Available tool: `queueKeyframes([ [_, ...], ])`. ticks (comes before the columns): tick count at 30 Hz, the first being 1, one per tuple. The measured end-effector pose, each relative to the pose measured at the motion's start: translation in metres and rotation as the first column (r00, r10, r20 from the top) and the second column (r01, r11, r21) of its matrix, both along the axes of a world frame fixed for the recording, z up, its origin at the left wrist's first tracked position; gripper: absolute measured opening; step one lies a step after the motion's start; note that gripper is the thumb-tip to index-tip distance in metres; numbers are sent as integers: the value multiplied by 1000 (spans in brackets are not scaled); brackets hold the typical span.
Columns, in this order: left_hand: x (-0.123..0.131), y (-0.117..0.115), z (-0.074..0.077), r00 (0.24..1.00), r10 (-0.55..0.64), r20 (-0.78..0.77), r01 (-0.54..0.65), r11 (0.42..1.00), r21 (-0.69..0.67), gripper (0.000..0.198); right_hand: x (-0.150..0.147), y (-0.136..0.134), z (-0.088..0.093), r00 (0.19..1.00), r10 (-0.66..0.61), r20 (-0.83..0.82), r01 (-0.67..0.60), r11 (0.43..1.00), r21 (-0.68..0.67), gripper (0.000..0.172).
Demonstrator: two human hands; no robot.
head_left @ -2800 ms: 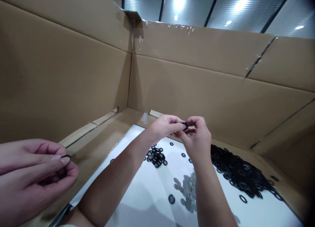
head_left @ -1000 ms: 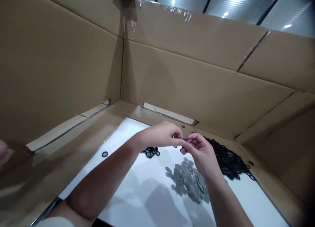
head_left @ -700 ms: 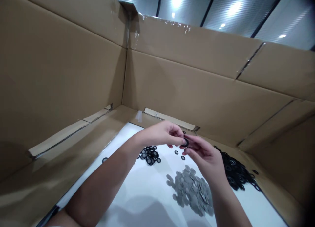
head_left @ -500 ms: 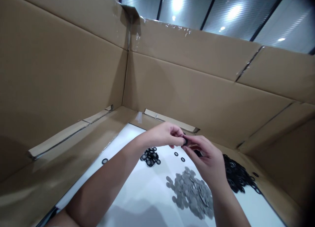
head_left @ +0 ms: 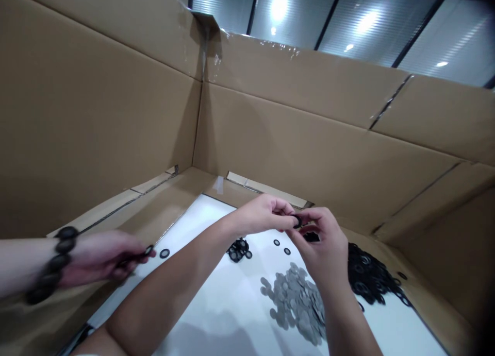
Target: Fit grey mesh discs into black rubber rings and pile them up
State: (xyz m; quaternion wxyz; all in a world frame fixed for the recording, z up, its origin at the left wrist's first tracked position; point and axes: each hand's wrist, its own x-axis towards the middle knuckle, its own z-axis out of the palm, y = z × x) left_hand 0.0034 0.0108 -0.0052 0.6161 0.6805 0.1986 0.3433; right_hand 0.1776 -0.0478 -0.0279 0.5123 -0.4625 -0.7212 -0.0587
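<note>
My left hand [head_left: 260,217] and my right hand [head_left: 323,245] meet above a white sheet [head_left: 216,315], and both pinch one small black ring [head_left: 297,221] between their fingertips. Below them lie a heap of grey discs [head_left: 297,302], a small cluster of black rings [head_left: 238,249] and a large pile of black rings [head_left: 373,278] to the right. A few single rings [head_left: 286,251] lie loose on the sheet.
Tall cardboard walls [head_left: 301,139] close in the work area on three sides. Another person's hand [head_left: 102,255], with a dark bead bracelet [head_left: 50,266] on the wrist, reaches in from the left holding a black ring near a loose ring [head_left: 164,253].
My hands stayed together on the ring, the right hand's fingers curling more closely over it. Another person's hand has come into view from the left.
</note>
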Motion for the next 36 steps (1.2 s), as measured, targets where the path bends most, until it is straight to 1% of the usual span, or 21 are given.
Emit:
queueKeyframes([
  [2,2,0,-1,1000,-5,21,5,1000,-19,10,0,0,1,1000,24,-8,-24,1000,-8,21],
  [4,2,2,-2,999,-15,49,17,999,-28,7,1,0,2,992,120,33,-120,993,-23,25],
  [6,2,3,-4,997,-24,70,26,999,-27,3,2,1,3,984,164,69,-162,986,-26,24],
  [8,2,5,-6,998,-20,67,22,1000,-17,3,1,1,3,994,100,49,-99,995,-16,17],
  [10,3,6,-7,999,-8,51,9,1000,-16,6,0,2,2,1000,26,-6,-26,999,-27,17],
  [12,3,7,-8,998,-5,56,7,1000,-21,9,0,2,1,999,38,-22,-39,998,-50,22],
  [15,3,8,-9,996,-27,84,29,999,-19,7,0,1,0,989,143,37,-141,988,-60,24],
  [17,3,7,-8,997,-30,73,31,999,-12,7,-1,3,-3,993,117,25,-115,992,-53,18],
  [19,3,5,-8,999,-21,47,21,1000,1,8,-2,8,-5,998,29,-52,-31,999,-42,16],
  [21,3,5,-7,1000,-14,26,14,999,31,11,-4,12,-6,991,-2,-134,-6,998,-55,28],
  [24,1,7,-6,1000,16,-6,-15,994,106,12,-11,3,-15,956,92,-278,-106,994,-36,56],
  [25,0,8,-6,998,67,-4,-66,990,125,11,-15,-7,-23,941,111,-320,-122,992,-14,58],
  [26,-2,8,-5,994,105,-4,-103,983,152,11,-20,-22,-36,931,122,-343,-127,992,8,48],
  [27,-5,8,-5,990,143,-7,-139,969,203,13,-27,-42,-52,943,138,-303,-148,989,-9,31],
  [28,-7,7,-4,984,175,-18,-164,950,266,16,-36,-64,-72,956,249,-153,-266,959,-102,19],
  [29,-10,5,-2,980,191,-55,-163,932,323,20,-45,-89,-95,895,445,17,-434,881,-190,12],
  [31,-14,0,2,979,178,-103,-117,893,435,38,-62,-140,-146,729,640,244,-573,765,-295,15],
  [32,-15,-3,4,976,169,-139,-87,883,462,47,-70,-163,-171,702,650,292,-577,758,-302,17],
  [34,-17,-8,7,951,237,-199,-118,872,475,65,-80,-198,-216,716,635,290,-513,760,-398,22],
  [35,-18,-8,8,936,296,-191,-189,879,437,76,-82,-209,-233,731,612,302,-455,766,-454,26],
  [36,-18,-8,8,929,351,-113,-287,881,376,78,-82,-215,-247,769,549,328,-339,785,-518,27],
])
